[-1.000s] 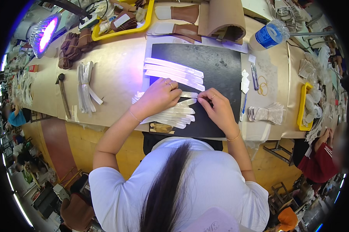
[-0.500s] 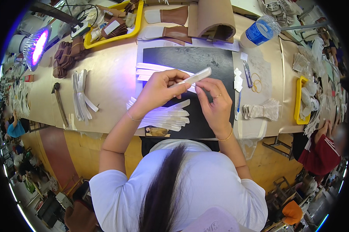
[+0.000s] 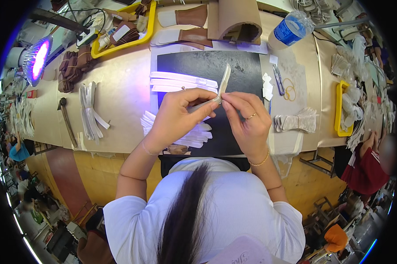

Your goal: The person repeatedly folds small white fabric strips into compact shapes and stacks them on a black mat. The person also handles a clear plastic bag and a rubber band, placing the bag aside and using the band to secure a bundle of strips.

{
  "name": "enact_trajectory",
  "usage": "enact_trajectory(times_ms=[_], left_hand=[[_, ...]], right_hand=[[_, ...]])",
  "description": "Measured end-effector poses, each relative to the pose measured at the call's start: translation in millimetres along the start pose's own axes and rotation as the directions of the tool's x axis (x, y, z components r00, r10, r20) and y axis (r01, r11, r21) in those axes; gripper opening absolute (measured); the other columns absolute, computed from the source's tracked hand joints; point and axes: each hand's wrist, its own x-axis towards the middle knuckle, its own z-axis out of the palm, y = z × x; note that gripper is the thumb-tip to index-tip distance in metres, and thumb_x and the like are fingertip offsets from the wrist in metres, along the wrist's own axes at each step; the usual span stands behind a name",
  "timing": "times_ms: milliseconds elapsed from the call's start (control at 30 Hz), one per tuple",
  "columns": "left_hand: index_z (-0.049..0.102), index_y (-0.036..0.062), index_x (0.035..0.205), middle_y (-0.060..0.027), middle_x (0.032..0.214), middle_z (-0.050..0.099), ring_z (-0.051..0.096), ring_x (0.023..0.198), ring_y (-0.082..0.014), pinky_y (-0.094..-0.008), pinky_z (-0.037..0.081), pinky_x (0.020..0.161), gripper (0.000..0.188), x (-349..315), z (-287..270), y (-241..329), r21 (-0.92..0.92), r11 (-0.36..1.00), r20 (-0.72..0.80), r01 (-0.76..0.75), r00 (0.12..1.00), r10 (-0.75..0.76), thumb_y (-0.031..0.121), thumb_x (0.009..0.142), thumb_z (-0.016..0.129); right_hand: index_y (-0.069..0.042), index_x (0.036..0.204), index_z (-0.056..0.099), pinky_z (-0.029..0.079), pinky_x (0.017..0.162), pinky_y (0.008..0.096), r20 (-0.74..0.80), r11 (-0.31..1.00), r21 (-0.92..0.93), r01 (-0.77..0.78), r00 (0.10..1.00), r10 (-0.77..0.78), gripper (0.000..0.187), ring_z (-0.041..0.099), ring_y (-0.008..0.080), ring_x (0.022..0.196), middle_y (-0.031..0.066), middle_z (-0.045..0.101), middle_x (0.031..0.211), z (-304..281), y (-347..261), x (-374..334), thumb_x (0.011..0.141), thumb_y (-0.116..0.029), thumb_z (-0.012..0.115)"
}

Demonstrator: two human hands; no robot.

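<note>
Above a black work mat both hands meet on one pale, narrow strip. My left hand is closed on its lower part, thumb and fingers pinching. Close against it, the thumb and index finger of my right hand pinch the strip where it bends. The strip's far end stands up away from me. Behind my left hand lie several white strips side by side. A fanned pile of similar strips sits under and beside my left wrist, partly hidden by the hand.
A hammer and a tied strip bundle lie left, near a lit lamp. At the back are a yellow tray and brown roll. Right are a bottle, cutter knife, rubber bands and pale bundle.
The held strip has gone from slanting rightward to bent, its far end pointing away from me. My right hand has come in closer to my left. The whole view has shifted slightly.
</note>
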Motion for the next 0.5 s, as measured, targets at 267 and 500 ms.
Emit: enact_trajectory(times_ms=[267, 500], left_hand=[[0.069, -0.002, 0.1, -0.0145, 0.088, 0.068, 0.067, 0.076, -0.0292, -0.0349, 0.053, 0.068, 0.016, -7.9, 6.8, 4.1, 0.453, 0.81, 0.003, -0.373, 0.909, 0.417, 0.005, 0.086, 0.07], [0.068, -0.0019, 0.099, -0.0156, 0.09, 0.068, 0.067, 0.078, -0.0326, -0.0365, 0.053, 0.07, 0.015, -9.6, 4.1, 8.0, 0.456, 0.806, 0.041, -0.378, 0.913, 0.405, 0.005, 0.086, 0.07]], right_hand=[[-0.006, 0.097, 0.07, 0.046, 0.067, 0.0329, 0.04, 0.984, -0.125, 0.127, 0.992, -0.123, 0.024, 0.065, 0.0205, 0.073, 0.0053, 0.069, 0.087, -7.7, -3.1, 5.1, 0.075, -0.004, 0.08], [-0.003, 0.094, 0.07, 0.047, 0.066, 0.0294, 0.075, 0.999, -0.001, 0.039, 0.996, -0.039, 0.019, 0.063, 0.0211, 0.072, 0.0082, 0.068, 0.083, -9.7, -0.4, 6.2, 0.077, 0.001, 0.077]])
